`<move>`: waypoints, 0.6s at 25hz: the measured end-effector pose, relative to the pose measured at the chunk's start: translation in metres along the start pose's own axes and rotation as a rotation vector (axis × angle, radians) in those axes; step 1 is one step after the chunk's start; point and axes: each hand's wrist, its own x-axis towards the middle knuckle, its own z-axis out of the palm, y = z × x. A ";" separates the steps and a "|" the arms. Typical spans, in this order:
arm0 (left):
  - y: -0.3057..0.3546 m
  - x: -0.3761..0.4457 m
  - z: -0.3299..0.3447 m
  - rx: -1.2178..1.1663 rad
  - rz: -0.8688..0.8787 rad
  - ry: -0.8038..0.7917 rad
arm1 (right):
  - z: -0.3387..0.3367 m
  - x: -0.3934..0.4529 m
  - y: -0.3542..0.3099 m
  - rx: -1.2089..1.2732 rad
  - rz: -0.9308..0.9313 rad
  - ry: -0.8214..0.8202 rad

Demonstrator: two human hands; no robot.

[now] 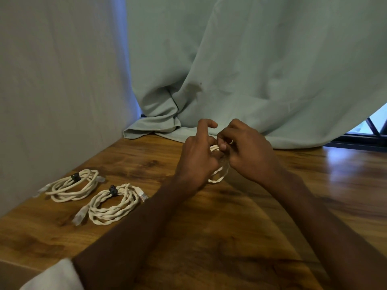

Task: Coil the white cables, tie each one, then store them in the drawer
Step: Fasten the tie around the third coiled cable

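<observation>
Cables: two tied coils (pixel 98 197) sit at 9 o'clock on the table (pixel 230 237). Further out, left hand (pixel 198 158) and right hand (pixel 249 153) are both clamped on a third coil (pixel 217 176) at 12. Light, springy stuff, so pinch across all loops.

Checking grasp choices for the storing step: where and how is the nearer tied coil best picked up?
Pinch the nearer coil across its bundled strands right at the black tie, probably from above. It lies flat on the table, and the tie is where the loops are bound together, so they should not splay. Avoid the clear plugs sticking out at the ends; they would likely let the coil dangle.
</observation>
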 end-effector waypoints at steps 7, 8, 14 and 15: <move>0.000 0.003 -0.002 -0.088 -0.059 0.110 | 0.030 0.001 -0.003 0.297 0.253 0.138; -0.001 0.003 -0.002 -0.108 -0.076 0.126 | 0.032 0.001 -0.004 0.297 0.280 0.152; -0.005 0.005 -0.006 -0.205 -0.063 0.170 | 0.035 -0.004 -0.015 0.248 0.197 0.187; -0.004 0.004 -0.006 -0.219 -0.058 0.160 | 0.033 -0.003 -0.015 0.275 0.197 0.200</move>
